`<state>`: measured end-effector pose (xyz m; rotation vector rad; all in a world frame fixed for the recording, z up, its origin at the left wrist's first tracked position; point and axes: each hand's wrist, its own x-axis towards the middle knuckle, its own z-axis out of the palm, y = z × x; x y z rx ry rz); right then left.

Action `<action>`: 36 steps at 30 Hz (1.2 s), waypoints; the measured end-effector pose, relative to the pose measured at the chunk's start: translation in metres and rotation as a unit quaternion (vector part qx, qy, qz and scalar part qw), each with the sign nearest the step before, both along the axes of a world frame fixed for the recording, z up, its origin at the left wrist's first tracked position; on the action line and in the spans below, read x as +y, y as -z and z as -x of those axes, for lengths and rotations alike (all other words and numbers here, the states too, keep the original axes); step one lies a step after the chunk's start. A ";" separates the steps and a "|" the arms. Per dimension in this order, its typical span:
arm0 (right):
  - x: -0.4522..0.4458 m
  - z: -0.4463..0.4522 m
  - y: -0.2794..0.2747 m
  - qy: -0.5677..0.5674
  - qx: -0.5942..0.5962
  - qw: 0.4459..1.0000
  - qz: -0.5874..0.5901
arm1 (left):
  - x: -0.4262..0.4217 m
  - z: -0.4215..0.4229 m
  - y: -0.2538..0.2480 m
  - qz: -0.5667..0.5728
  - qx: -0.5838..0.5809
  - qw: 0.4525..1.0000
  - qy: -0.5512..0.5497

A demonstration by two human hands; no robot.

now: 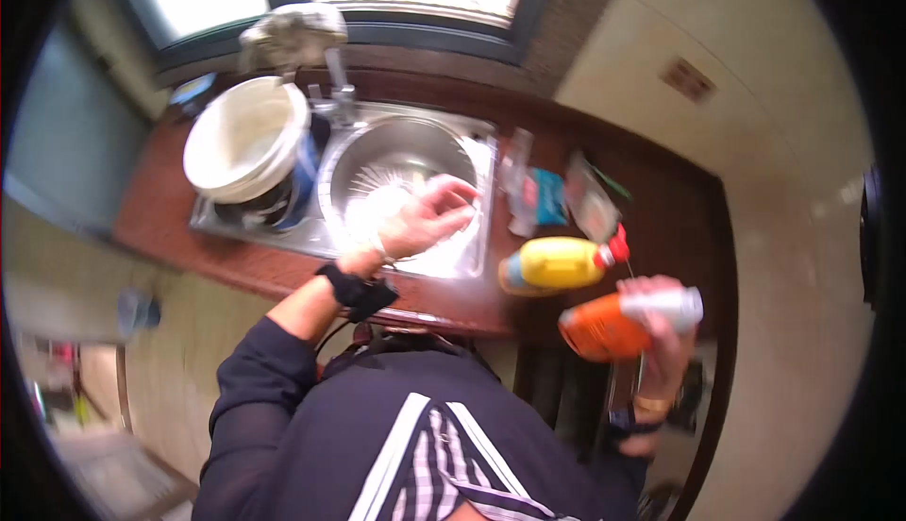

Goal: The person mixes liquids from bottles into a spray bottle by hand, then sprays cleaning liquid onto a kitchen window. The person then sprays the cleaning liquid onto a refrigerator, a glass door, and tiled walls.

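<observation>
My right hand (668,332) is wrapped round an orange bottle with a white top (604,326), tilted over the counter's right side. Just beyond it a yellow bottle with a red cap (557,264) is on the brown counter. Over the round steel sink (406,129) hovers my left hand (425,222), its fingers apart and holding nothing. A black band is on that wrist. Motion blurs both hands somewhat, and the orange bottle's label cannot be read.
White buckets (212,158), stacked, stand on the sink's left side. Behind the sink is a faucet (342,87) below a cloth-like bundle (297,30). A blue packet (547,195) and a pale packet (593,205) lie right of the sink. A tiled wall (783,143) bounds the right.
</observation>
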<state>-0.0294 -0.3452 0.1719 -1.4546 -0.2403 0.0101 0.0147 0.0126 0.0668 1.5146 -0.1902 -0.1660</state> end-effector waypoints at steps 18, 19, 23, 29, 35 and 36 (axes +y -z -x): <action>0.285 -0.087 -0.018 -0.092 0.025 0.994 -0.049 | 0.090 0.002 -0.077 -0.201 -0.282 0.938 -0.038; 0.298 -0.085 -0.013 -0.095 0.009 0.994 -0.050 | 0.081 0.007 -0.070 -0.253 -0.268 0.923 -0.109; 0.332 -0.074 0.003 -0.142 -0.011 0.989 -0.027 | 0.073 0.009 -0.049 -0.277 -0.237 0.881 -0.302; 0.358 -0.082 0.008 -0.289 -0.039 0.957 0.016 | 0.124 -0.002 -0.035 -0.247 -0.308 0.858 -0.328; 0.366 -0.117 0.048 -0.249 -0.061 0.966 0.018 | 0.214 0.015 -0.066 0.030 -0.171 0.887 -0.428; 0.366 -0.123 0.054 -0.249 -0.052 0.967 0.030 | 0.253 -0.006 -0.036 0.056 -0.236 0.853 -0.462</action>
